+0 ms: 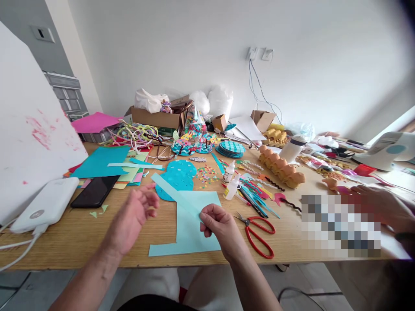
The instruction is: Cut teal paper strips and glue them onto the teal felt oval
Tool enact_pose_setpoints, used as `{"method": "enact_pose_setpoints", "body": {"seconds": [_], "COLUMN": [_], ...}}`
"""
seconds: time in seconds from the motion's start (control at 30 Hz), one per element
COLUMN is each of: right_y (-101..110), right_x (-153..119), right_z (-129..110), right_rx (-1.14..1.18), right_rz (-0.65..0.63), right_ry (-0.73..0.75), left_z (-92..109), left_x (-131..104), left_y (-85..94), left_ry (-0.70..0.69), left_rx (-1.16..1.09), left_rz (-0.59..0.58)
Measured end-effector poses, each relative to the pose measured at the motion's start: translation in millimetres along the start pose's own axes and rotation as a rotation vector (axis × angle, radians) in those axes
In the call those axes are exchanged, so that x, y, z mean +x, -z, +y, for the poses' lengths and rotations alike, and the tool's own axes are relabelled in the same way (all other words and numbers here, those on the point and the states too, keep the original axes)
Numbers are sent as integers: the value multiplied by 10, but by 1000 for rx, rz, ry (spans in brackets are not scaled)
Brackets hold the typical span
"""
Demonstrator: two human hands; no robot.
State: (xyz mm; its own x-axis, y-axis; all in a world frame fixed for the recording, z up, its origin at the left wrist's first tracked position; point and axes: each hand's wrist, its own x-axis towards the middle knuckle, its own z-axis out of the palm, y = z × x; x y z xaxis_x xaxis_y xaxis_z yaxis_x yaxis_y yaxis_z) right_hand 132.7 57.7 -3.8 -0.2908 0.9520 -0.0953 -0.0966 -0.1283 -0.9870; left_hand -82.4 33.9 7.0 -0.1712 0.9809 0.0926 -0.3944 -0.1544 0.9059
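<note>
A pale blue paper strip slants up and left from my right hand, whose thumb and fingers pinch its lower end. My left hand is beside the strip's upper end, fingers apart and slightly curled, holding nothing. Beneath the strip lies a larger pale blue sheet with a cut-out at its left side. Blue round pieces dotted with small bits lie just behind it. Red-handled scissors rest on the table to the right of my right hand.
Two glue bottles stand behind the sheet. A phone and a white power bank lie at the left. An egg carton is at the right, and another person's hand is at the far right. A cardboard box stands behind.
</note>
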Motion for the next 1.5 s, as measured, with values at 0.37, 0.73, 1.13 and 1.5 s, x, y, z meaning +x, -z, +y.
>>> {"method": "enact_pose_setpoints", "body": {"seconds": [0.37, 0.73, 1.13, 1.5], "right_y": [-285, -205, -155, -436], "right_x": [34, -82, -7, -43], "right_z": [4, 108, 81, 30], "right_rx": [-32, -123, 8, 45], "right_rz": [-121, -178, -134, -321], "right_ry": [-39, -112, -77, -74], "left_z": [-199, -35, 152, -252], "left_x": [-69, 235, 67, -234], "left_y": [-255, 53, 115, -218], "left_ry": [-30, -384, 205, 273], "left_rx": [236, 187, -440, -27], "left_rz": [-12, 301, 255, -207]}}
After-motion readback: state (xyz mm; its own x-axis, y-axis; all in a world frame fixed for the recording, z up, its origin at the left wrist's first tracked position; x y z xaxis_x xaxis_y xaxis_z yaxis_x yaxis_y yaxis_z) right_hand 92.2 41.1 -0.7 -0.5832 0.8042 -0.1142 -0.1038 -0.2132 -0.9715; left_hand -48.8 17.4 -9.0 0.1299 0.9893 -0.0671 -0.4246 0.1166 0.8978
